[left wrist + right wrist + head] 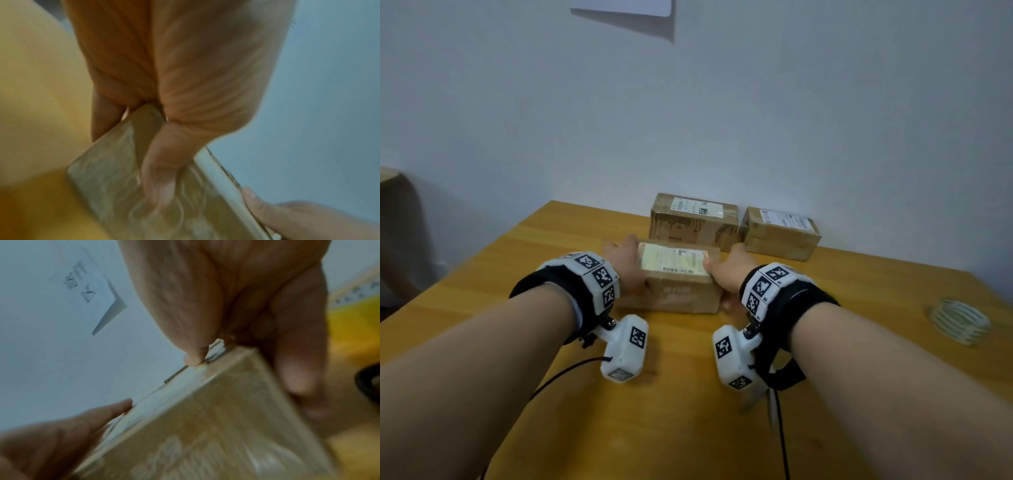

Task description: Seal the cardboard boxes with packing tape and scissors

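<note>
A small cardboard box (674, 284) with a pale shipping label on top is near the middle of the wooden table (517, 274). My left hand (621, 257) grips its left end, the thumb (160, 170) lying on the near face of the box (107, 178). My right hand (729, 270) grips the right end, thumb (193, 360) on the top edge of the box (205, 426), fingers (298, 366) down the side. The frames are blurred, so I cannot tell whether the box is lifted. A roll of clear packing tape (959, 320) lies far right. Grey blades, probably scissors (756, 401), show under my right wrist.
Two more labelled cardboard boxes (693, 221) (779, 233) stand at the back of the table against the pale wall. A sheet of paper (626, 7) hangs on the wall above. A wooden piece of furniture (393, 212) stands off the table's left edge.
</note>
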The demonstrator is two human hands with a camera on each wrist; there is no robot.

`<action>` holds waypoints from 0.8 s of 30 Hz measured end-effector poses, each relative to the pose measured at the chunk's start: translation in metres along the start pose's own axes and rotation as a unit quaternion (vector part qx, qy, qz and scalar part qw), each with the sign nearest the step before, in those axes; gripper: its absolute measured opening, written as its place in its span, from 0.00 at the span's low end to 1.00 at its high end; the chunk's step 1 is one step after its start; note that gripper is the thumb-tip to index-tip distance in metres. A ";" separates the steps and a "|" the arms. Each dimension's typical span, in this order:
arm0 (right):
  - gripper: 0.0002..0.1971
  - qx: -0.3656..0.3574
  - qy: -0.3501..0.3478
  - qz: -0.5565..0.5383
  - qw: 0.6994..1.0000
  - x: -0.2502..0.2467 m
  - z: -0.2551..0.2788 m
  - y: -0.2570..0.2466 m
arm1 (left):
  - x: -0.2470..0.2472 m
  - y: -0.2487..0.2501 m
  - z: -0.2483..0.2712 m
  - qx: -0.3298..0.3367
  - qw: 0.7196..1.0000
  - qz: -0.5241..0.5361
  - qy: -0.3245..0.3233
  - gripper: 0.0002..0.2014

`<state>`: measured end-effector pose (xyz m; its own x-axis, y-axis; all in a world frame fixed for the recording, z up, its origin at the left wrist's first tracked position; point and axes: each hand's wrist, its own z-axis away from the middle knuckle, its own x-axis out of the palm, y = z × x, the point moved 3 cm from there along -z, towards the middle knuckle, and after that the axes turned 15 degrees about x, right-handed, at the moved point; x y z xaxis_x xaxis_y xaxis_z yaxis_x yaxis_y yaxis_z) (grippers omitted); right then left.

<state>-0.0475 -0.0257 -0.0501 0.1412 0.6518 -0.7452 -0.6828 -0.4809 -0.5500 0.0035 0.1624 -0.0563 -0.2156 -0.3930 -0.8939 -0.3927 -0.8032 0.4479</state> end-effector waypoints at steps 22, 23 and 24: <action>0.30 -0.112 0.011 0.302 0.946 -0.036 -0.026 -0.018 | 0.009 0.014 -0.064 -0.047 0.984 0.165 0.040 0.45; 0.30 -0.129 0.026 0.268 0.954 -0.050 -0.018 -0.015 | -0.008 0.021 -0.053 -0.045 0.981 0.176 0.070 0.45; 0.30 -0.139 0.048 0.242 0.959 -0.061 -0.012 -0.012 | -0.022 0.023 -0.048 -0.042 0.978 0.179 0.094 0.46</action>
